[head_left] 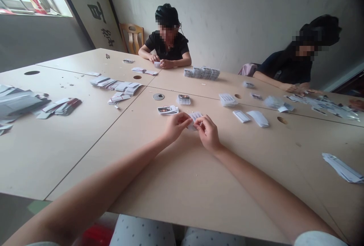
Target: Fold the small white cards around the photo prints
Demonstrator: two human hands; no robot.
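Forearms [136, 160] outstretched, both hands [209, 132] pinch a whitish piece [195, 116].

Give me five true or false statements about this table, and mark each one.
1. The left hand and right hand share a pale piece. True.
2. The right hand rests on the stacked cases. False: the stacked cases stand beyond both hands.
3. The disc lies apart from both hands. True.
4. The chair is pictured right of the person straight across. False: the chair is to the left.
5. Cards lie just beyond the left hand. True.
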